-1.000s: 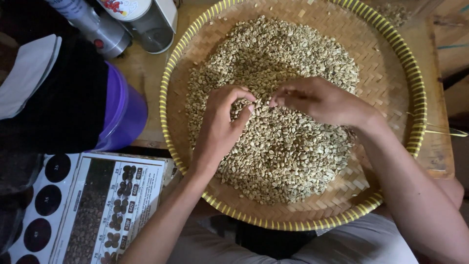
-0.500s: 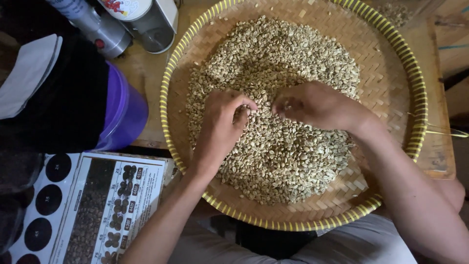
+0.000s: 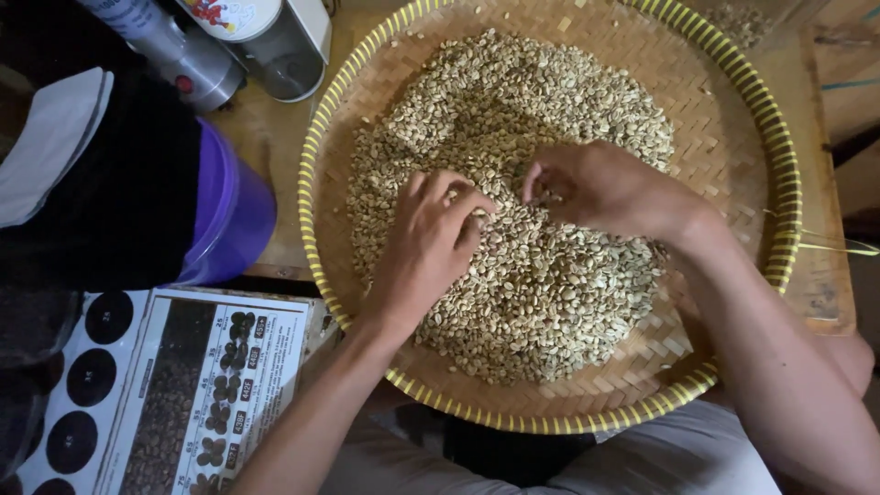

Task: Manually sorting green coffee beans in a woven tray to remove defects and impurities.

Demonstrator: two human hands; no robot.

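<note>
Resting palm-down on the heap of pale green coffee beans (image 3: 513, 275), the left hand (image 3: 426, 247) has its fingers curled and drawn together, the tips pressed into the beans near the middle of the pile; whether a bean is pinched between them cannot be told, since the knuckles hide the fingertips; just beside it, a little further from the body, the right hand (image 3: 600, 188) lies on the same heap with its fingers bent under and the thumb tucked close, the tips touching the beans, and again any bean held there is too small and too hidden to make out; the two hands are near each other without touching, a narrow strip of beans showing between them; both forearms come in from the lower edge of the view, the right one crossing over the near rim; the beans are spread in a broad, uneven mound across the middle of a round woven bamboo tray (image 3: 724, 156), whose flat weave shows bare around the mound and whose rim is banded in yellow; the tray sits on a wooden desk (image 3: 266, 128); to its left stands a purple tub (image 3: 229, 211), partly covered by a dark cloth (image 3: 110, 192); beyond that are two metal cylinders (image 3: 229, 46); lower left lies a printed chart (image 3: 202, 385) with pictures of dark roasted beans and black discs.
</note>
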